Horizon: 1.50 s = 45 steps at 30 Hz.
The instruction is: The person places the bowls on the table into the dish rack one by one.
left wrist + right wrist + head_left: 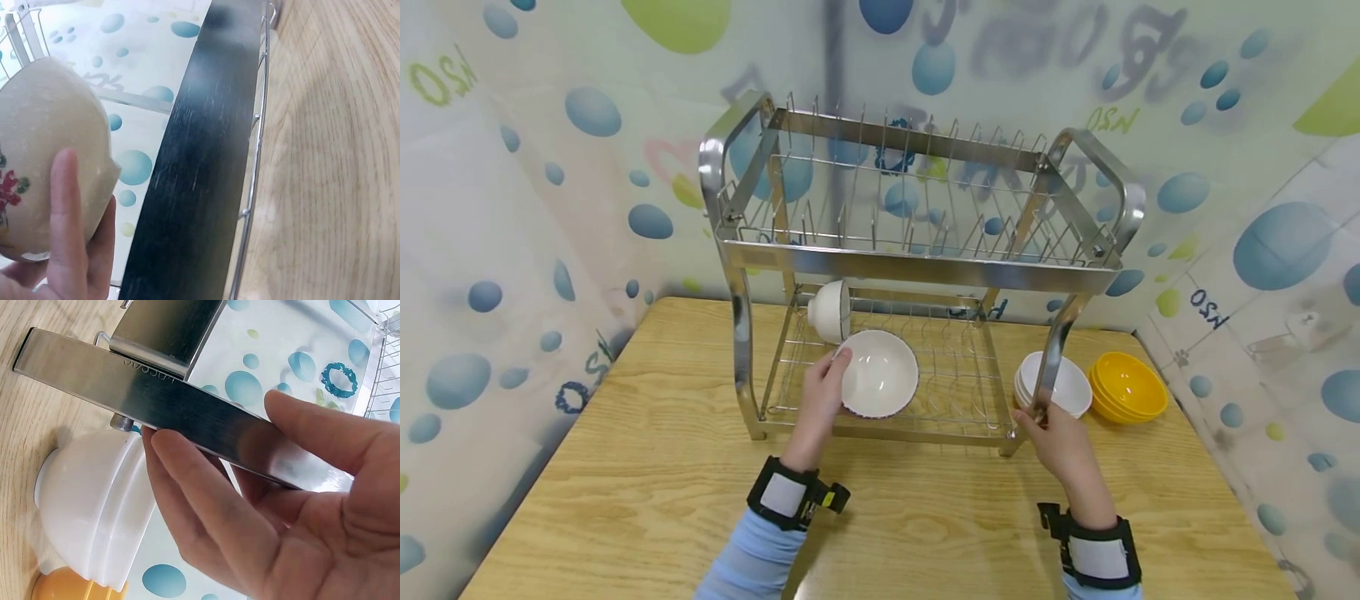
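A white bowl [880, 375] with a thin dark rim is in my left hand [823, 392], thumb at its inner edge, fingers behind. Red and green flower decoration marks the bowl's outside [31, 137] in the left wrist view. It is tilted, its hollow facing me, in front of the lower tier of a steel dish rack [925, 271]. Behind it, another white bowl [829, 315] stands on its side on that tier. My right hand [1063, 442] grips the rack's front right leg [206, 419], thumb on one side and fingers on the other.
Right of the rack, nested white bowls [1072, 387] stand beside nested yellow bowls [1131, 385] on the wooden table [625, 433]. Wire prongs line the upper tier [895, 225]. A patterned sheet [587, 183] hangs close behind and at both sides.
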Each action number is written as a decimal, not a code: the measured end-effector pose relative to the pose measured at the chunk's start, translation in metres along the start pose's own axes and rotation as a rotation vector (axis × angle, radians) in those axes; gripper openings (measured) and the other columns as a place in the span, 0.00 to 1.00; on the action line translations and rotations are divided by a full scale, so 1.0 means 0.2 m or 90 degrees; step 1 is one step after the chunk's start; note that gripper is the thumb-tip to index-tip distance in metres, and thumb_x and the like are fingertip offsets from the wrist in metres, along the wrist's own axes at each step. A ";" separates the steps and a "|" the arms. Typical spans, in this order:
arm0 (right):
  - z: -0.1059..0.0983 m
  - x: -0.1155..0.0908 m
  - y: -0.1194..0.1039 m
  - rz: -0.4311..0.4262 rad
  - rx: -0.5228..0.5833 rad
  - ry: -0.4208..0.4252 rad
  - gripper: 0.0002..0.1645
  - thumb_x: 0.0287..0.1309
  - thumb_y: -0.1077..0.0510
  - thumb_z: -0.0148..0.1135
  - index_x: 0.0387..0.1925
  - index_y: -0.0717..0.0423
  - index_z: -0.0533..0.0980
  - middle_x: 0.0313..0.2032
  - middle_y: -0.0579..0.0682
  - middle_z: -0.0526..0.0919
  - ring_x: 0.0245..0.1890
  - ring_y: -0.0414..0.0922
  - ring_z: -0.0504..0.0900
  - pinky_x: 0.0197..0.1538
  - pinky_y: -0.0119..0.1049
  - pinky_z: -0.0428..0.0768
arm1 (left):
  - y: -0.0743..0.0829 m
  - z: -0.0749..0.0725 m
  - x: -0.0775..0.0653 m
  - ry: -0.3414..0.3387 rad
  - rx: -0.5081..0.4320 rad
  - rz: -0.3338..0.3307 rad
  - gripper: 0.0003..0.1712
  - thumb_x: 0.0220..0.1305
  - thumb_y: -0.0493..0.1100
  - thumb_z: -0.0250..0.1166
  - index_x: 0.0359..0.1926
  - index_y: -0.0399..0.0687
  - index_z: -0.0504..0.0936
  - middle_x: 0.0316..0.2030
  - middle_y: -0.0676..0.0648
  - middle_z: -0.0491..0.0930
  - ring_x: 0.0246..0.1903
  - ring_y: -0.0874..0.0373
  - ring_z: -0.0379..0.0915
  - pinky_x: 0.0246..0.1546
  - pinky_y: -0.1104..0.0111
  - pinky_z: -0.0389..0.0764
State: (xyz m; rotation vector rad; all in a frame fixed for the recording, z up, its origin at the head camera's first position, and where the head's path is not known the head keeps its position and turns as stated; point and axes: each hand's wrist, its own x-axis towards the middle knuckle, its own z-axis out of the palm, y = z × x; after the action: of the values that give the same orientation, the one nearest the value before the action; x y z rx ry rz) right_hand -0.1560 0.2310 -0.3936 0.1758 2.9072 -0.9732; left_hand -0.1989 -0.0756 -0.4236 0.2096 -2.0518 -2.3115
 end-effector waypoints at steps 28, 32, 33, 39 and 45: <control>0.00 0.00 0.00 -0.007 0.013 -0.013 0.13 0.68 0.53 0.52 0.40 0.60 0.65 0.24 0.51 0.65 0.23 0.45 0.65 0.24 0.34 0.61 | 0.09 0.04 0.08 0.145 0.564 0.297 0.21 0.64 0.55 0.55 0.50 0.49 0.82 0.35 0.39 0.79 0.31 0.48 0.75 0.25 0.59 0.76; 0.01 0.01 0.01 -0.005 0.011 -0.015 0.13 0.68 0.53 0.52 0.41 0.59 0.65 0.25 0.51 0.66 0.24 0.45 0.66 0.25 0.34 0.62 | 0.12 0.05 0.10 0.159 0.603 0.346 0.21 0.63 0.51 0.57 0.49 0.43 0.82 0.34 0.35 0.77 0.27 0.47 0.74 0.22 0.59 0.77; 0.01 0.01 0.01 -0.004 0.012 -0.016 0.12 0.68 0.53 0.52 0.41 0.59 0.65 0.25 0.51 0.66 0.24 0.45 0.66 0.25 0.34 0.62 | 0.13 0.05 0.11 0.163 0.611 0.356 0.20 0.63 0.50 0.58 0.48 0.42 0.82 0.35 0.35 0.76 0.27 0.47 0.74 0.21 0.59 0.77; 0.02 0.01 0.01 0.001 0.014 -0.012 0.12 0.67 0.54 0.52 0.39 0.59 0.64 0.25 0.52 0.66 0.24 0.46 0.66 0.25 0.34 0.62 | 0.19 0.07 0.17 0.179 0.643 0.380 0.22 0.62 0.49 0.58 0.51 0.40 0.80 0.36 0.32 0.75 0.23 0.47 0.74 0.18 0.59 0.78; 0.01 0.01 0.01 0.004 0.010 -0.012 0.12 0.68 0.53 0.52 0.39 0.59 0.64 0.25 0.51 0.66 0.24 0.45 0.66 0.25 0.33 0.62 | 0.22 0.10 0.27 0.183 0.686 0.388 0.22 0.63 0.51 0.57 0.52 0.42 0.79 0.38 0.29 0.75 0.26 0.44 0.76 0.18 0.56 0.79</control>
State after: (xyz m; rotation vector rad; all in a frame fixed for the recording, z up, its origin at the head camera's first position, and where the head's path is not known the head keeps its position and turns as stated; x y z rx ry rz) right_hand -0.1577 0.2312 -0.3970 0.1758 2.8810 -0.9914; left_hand -0.2567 -0.0672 -0.3808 -0.0606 -2.4737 -0.6737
